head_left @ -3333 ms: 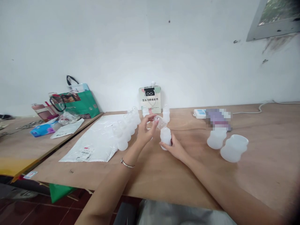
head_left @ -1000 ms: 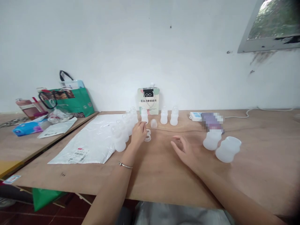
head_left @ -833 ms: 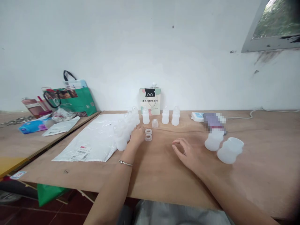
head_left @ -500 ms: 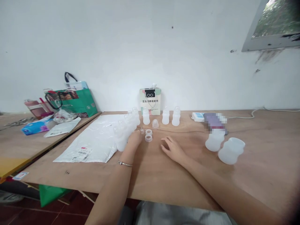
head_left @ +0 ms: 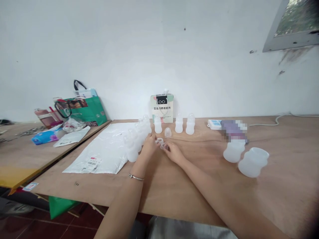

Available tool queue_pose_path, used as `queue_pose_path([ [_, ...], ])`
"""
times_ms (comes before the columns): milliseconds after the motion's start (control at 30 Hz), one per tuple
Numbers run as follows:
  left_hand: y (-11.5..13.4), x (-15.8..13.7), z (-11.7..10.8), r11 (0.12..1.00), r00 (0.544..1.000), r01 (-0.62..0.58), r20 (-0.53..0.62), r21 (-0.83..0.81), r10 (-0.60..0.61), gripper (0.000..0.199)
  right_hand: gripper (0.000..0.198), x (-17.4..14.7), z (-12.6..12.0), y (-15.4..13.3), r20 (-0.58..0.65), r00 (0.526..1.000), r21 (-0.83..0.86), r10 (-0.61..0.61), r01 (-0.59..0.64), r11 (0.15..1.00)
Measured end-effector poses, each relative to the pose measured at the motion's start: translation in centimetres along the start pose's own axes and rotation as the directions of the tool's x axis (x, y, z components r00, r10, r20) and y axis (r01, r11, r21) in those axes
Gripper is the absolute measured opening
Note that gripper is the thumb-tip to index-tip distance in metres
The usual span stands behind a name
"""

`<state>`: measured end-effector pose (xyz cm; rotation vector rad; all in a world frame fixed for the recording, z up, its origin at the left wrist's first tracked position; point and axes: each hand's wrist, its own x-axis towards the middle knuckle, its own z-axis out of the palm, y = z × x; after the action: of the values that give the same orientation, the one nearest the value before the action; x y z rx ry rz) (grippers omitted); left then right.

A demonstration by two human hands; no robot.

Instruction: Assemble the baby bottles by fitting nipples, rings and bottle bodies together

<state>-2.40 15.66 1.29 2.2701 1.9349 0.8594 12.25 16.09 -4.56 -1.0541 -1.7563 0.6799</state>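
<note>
My right hand has its thumb and fingers closed on the edge of a translucent bottle ring at the table's middle. Just behind that ring lies a second ring. Close by on the left, my left hand is closed, its fingertips pinched; whatever small thing is in them cannot be made out. A clear dome cap stands a little beyond both hands. Along my left hand's outer side runs a row of capped white baby bottles.
Further capped bottles stand toward the wall, near a printed paper bag. Two uncapped bottle bodies are at the right, by a blurred purple object. A white plastic mailer covers the left part of the table.
My right hand has moved left and closed on the nearer ring. My left hand has lifted slightly beside the rings. The view has shifted a little.
</note>
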Motion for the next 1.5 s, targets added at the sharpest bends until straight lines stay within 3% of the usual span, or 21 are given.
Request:
queue_pose_path([
  [67,0.6,-0.2,0.1,0.994,0.999,-0.047,0.019,-0.094,0.049,0.017,0.017,0.0,-1.0,0.3,-0.058,0.994,0.152,0.092,-0.083,0.985],
  [133,1.3,-0.5,0.4,0.951,0.983,-0.115,0.103,-0.288,0.150,0.021,0.024,-0.4,-2.4,0.5,-0.072,0.982,0.311,0.174,-0.144,0.939],
  [200,2.0,-1.0,0.8,0.859,0.951,-0.135,0.179,-0.493,0.252,0.028,0.024,-1.1,-4.0,0.7,-0.035,0.973,0.445,0.230,-0.191,0.875],
  [267,2.6,-1.5,1.1,0.804,0.936,-0.120,0.203,-0.583,0.287,0.032,0.020,-2.0,-5.4,0.7,0.023,0.963,0.537,0.267,-0.237,0.809],
  [433,3.6,-2.1,1.4,0.777,0.941,-0.110,0.187,-0.619,0.282,0.034,0.016,-3.6,-6.7,-0.4,0.197,0.932,0.655,0.303,-0.355,0.666],
  [567,3.8,-2.2,1.6,0.830,0.951,-0.147,0.153,-0.538,0.268,0.035,0.018,-3.9,-6.3,-1.4,0.364,0.885,0.738,0.290,-0.464,0.490],
  [733,4.4,-2.5,1.7,0.924,0.977,-0.212,-0.077,-0.319,0.198,0.036,0.018,-4.1,-6.3,-2.3,0.470,0.853,0.728,0.227,-0.520,0.447],
  [833,4.7,-2.7,1.7,0.908,0.975,-0.221,-0.053,-0.356,0.216,0.035,0.017,-4.3,-6.3,-2.5,0.479,0.848,0.759,0.225,-0.529,0.378],
  [933,4.8,-2.9,1.7,0.886,0.961,-0.247,0.019,-0.392,0.276,0.029,0.022,-4.3,-6.0,-2.2,0.478,0.840,0.753,0.257,-0.543,0.371],
  [1033,5.1,-3.2,1.5,0.878,0.941,-0.312,0.008,-0.363,0.338,0.028,0.021,-4.1,-5.7,-1.5,0.411,0.855,0.763,0.316,-0.513,0.394],
  [1167,5.5,-3.4,1.1,0.837,0.873,-0.462,0.017,-0.293,0.488,0.038,0.021,-3.5,-5.6,-0.6,0.331,0.874,0.789,0.355,-0.463,0.404],
  [1233,5.5,-3.4,1.0,0.829,0.860,-0.489,0.011,-0.271,0.510,0.039,0.024,-3.3,-5.7,-0.5,0.312,0.875,0.796,0.371,-0.454,0.400],
  [1500,5.5,-3.5,1.3,0.911,0.923,-0.381,-0.015,-0.159,0.384,0.033,0.015,-3.2,-5.8,0.0,0.260,0.880,0.802,0.398,-0.426,0.418],
])
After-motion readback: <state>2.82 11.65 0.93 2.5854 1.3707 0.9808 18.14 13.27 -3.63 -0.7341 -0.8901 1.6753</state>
